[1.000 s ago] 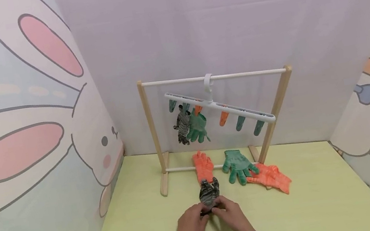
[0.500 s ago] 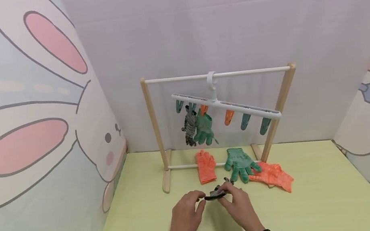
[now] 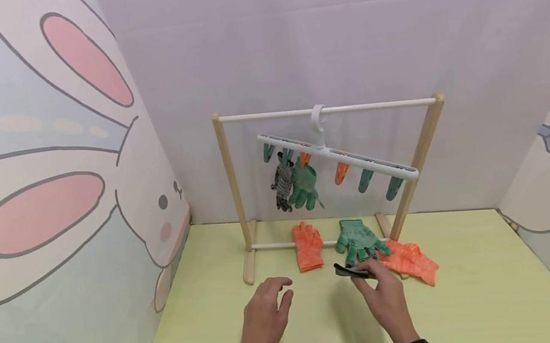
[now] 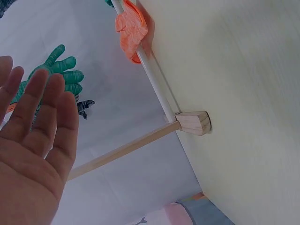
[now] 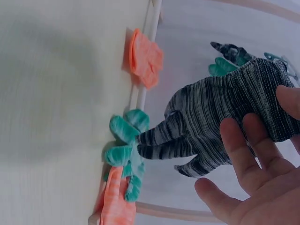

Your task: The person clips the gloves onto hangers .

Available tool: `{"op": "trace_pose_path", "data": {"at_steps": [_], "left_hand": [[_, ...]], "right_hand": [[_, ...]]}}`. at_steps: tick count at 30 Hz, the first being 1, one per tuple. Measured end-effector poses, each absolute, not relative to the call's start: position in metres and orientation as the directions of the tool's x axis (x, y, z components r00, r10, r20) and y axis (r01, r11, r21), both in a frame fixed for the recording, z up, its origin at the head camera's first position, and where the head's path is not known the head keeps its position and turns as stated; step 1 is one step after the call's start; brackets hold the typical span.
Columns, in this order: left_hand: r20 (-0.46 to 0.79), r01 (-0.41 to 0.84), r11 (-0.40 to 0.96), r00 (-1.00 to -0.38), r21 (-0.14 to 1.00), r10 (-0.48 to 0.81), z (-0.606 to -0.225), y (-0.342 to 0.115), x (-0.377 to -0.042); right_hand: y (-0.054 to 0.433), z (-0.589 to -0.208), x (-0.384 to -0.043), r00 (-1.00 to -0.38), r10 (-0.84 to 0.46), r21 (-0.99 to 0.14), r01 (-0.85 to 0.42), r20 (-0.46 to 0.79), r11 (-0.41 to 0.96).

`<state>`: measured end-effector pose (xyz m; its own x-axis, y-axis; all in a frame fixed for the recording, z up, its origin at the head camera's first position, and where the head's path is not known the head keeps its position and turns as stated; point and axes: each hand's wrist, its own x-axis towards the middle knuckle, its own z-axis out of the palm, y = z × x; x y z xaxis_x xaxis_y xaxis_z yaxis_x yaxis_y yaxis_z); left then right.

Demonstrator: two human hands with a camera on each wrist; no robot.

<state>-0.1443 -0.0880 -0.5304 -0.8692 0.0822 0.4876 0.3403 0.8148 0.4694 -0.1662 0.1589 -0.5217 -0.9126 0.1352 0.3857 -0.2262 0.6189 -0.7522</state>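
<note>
My right hand [image 3: 386, 301] pinches a black-and-grey striped knit glove [image 5: 215, 112] by its cuff, between thumb and fingers. The glove hangs fingers-down in the air; from the head view mostly its dark cuff edge [image 3: 350, 271] shows, just in front of a green glove [image 3: 357, 236] lying on the table. To the left, my left hand [image 3: 263, 319] is held above the table with relaxed fingers and nothing in it. One orange glove [image 3: 308, 246] lies flat between the hands, farther back. Another orange glove [image 3: 411, 261] lies right of the green one, partly under it.
A wooden rack [image 3: 230, 179] with white bars stands at the back. From its top bar hangs a white clip hanger [image 3: 369, 165], tilted down to the right. A striped glove [image 3: 283, 185] and a green glove [image 3: 303, 186] hang from its left clips; bare clips [image 3: 365, 180] line the right half.
The striped glove has been lifted from the table and carried right by my right hand. My left hand has let go of it and moved away to the left.
</note>
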Motion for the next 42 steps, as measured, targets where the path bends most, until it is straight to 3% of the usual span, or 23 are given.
{"op": "trace_pose_path", "data": {"at_steps": [23,42], "left_hand": [[0.583,0.383,0.815,-0.810,0.435,0.070,-0.504,-0.090,-0.141],[0.514,0.340,0.789,-0.857,0.512,0.036,-0.502,-0.091,-0.140]], "right_hand": [[0.174,-0.476,-0.148,-0.859,0.271,-0.800,-0.230,0.435,0.555],[0.172,-0.481,-0.146,-0.861,0.285,-0.820,-0.227,0.421,0.525]]}}
